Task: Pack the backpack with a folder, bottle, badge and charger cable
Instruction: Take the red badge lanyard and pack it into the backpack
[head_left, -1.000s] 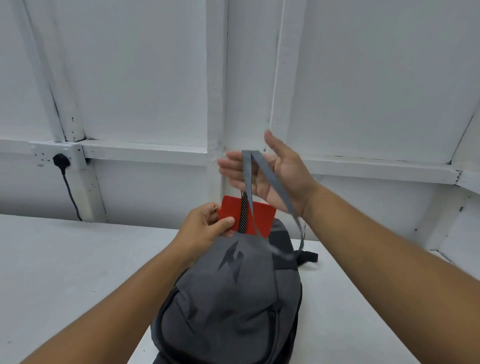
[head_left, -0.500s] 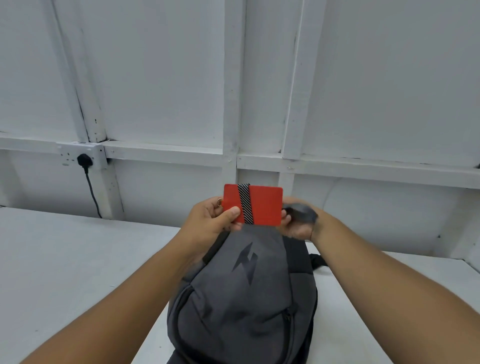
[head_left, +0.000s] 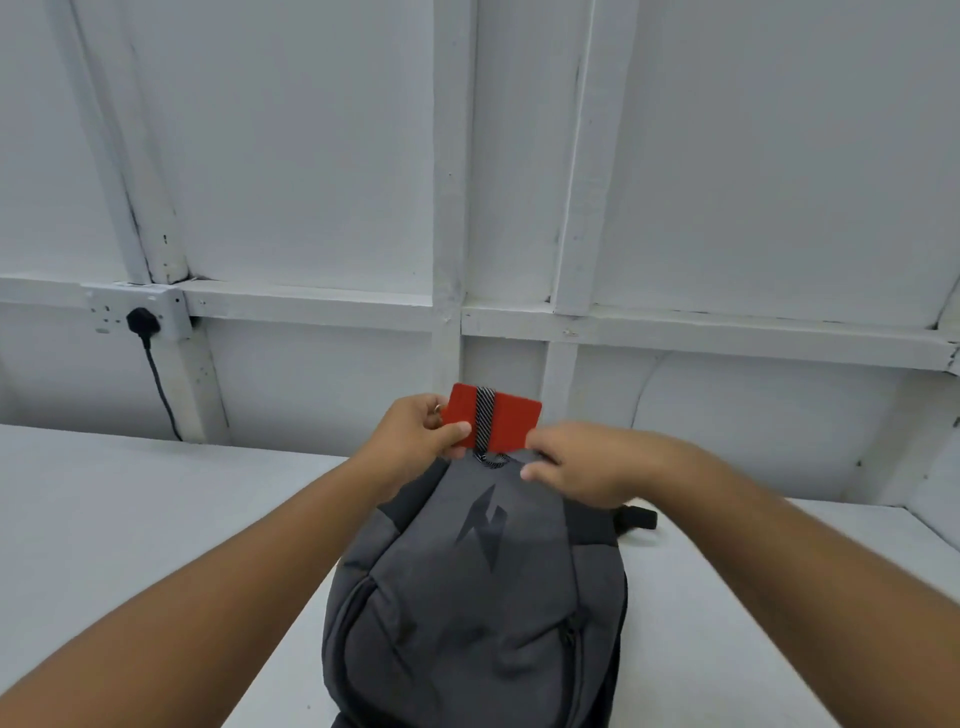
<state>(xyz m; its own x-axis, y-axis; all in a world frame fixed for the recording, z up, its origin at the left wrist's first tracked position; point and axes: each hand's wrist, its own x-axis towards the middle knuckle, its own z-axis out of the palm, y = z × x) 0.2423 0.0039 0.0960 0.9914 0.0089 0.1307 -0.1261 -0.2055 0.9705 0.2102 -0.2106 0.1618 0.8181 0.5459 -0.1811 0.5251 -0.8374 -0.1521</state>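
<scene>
Bench (head_left: 130, 499): white.
Backpack (head_left: 478, 597): gray, dark zigzag mark, lies on bench.
Right hand (head_left: 587, 462): fingers curled beside badge (head_left: 511, 423); hold unclear.
Left hand (head_left: 415, 436): fingers pinch badge's left edge.
Badge: red card, striped strap (head_left: 484, 421) around it, above backpack's top.

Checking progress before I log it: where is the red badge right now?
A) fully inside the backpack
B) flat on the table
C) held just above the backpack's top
C: the left hand pinches the red badge just above the grey backpack.
</scene>
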